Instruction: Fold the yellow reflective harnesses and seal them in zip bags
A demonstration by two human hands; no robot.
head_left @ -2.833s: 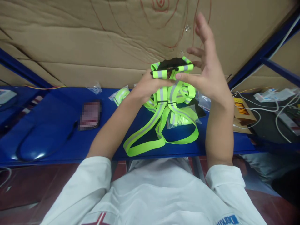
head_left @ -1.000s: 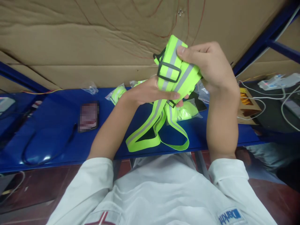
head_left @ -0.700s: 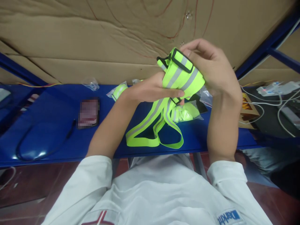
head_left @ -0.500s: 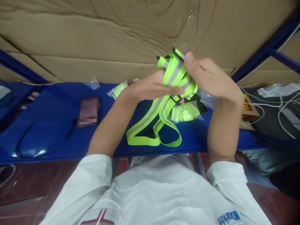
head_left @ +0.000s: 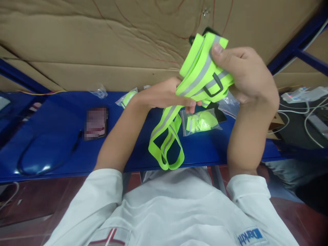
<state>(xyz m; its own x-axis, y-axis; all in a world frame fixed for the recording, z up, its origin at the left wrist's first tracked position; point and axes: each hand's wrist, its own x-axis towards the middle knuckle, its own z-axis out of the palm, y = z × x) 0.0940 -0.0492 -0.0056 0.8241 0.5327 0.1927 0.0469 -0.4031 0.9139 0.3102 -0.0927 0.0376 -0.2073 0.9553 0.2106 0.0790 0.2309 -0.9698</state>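
A neon yellow-green reflective strap (head_left: 202,70) with a grey stripe is folded into a thick bundle, held up above the blue table. My left hand (head_left: 170,94) grips the bundle's lower left side, fingers closed under it. On its right, my right hand (head_left: 249,73) pinches the folds, thumb on top; its other fingers are hidden behind. A black buckle (head_left: 214,87) shows on the front face, and more black plastic pokes out at the top. Below my left hand the strap's loose loops (head_left: 166,147) hang down to the table's front edge.
On the blue table (head_left: 61,112) lie a phone (head_left: 96,122), a black cable (head_left: 46,172) and a clear bag with a folded yellow-green strap (head_left: 202,122). Another bagged strap (head_left: 128,98) sits behind my left forearm. White cables and a power strip (head_left: 304,95) are at right. Cardboard (head_left: 115,44) stands behind.
My right hand has moved right and slightly up, and the bundle now shows its broad face with the buckle. The hanging loops have drawn together and swung lower.
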